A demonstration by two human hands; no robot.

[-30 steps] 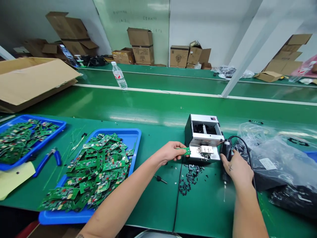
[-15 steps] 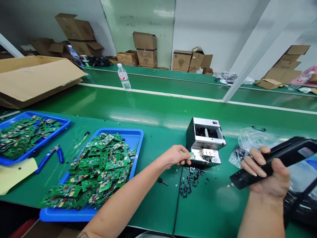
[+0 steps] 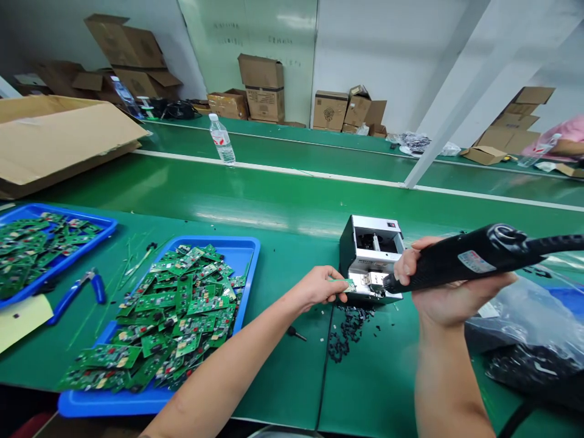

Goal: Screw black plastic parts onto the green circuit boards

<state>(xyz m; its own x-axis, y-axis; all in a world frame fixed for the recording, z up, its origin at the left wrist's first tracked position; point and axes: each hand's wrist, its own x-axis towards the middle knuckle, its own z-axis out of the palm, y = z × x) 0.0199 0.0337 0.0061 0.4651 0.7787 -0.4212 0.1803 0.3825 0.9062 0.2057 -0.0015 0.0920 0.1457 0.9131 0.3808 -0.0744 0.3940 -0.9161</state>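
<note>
My left hand pinches a small green circuit board against the front of a small grey metal machine. A black electric screwdriver lies level in my right hand, its tip pointing left at the machine's front plate. The screwdriver's cable runs off to the right. Small black plastic bits lie scattered on the mat below the machine.
A blue tray heaped with green circuit boards sits at the left, a second blue tray farther left, blue pliers between them. Plastic bags lie at the right. A water bottle and cardboard boxes stand beyond.
My right hand has lifted the screwdriver off the mat and swung its tip left to the machine. The left hand has stayed at the machine with the board.
</note>
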